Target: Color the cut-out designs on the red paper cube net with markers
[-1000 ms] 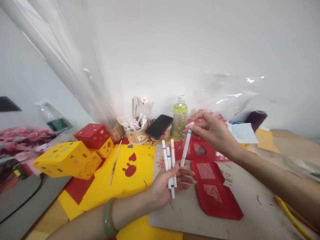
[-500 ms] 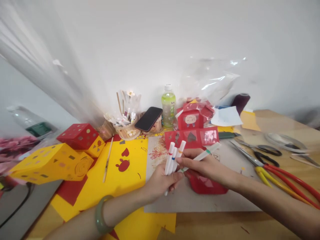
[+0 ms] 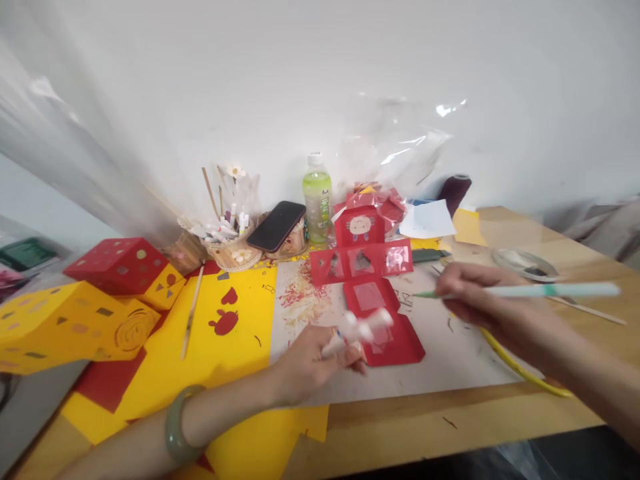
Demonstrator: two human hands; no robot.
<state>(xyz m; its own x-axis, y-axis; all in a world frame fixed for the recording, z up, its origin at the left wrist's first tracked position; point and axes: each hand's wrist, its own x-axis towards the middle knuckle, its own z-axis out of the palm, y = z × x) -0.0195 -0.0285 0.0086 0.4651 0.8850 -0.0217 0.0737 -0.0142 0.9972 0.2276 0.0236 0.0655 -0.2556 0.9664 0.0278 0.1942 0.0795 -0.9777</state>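
Observation:
Several white markers (image 3: 367, 327) are bunched in the closed fingers of my left hand (image 3: 310, 360); motion smears their ends. To the right, my right hand (image 3: 480, 300) pinches a green marker (image 3: 575, 290) with a white barrel, its green tip pointing left over the grey board (image 3: 320, 393). Between and behind the hands lies a red cross-shaped paper cutout (image 3: 405, 337) with clear windows, one panel showing a drawn animal face. Small pencilled outlines (image 3: 404, 299) are on the board near the green tip. The large scissors are mostly hidden behind my right hand.
Yellow paper (image 3: 200, 373) with red cut shapes and a brush (image 3: 193, 310) spreads to the left, beside red and yellow decorated boxes (image 3: 120, 267). Along the wall stand a basket of markers (image 3: 235, 257), a phone (image 3: 277, 225) and a green drink bottle (image 3: 317, 200). A tape roll (image 3: 525, 263) lies at right.
My right hand has moved right, away from the bunch, carrying the green marker, whose tip now shows. The markers in my left hand have tilted rightward. The view has shifted right.

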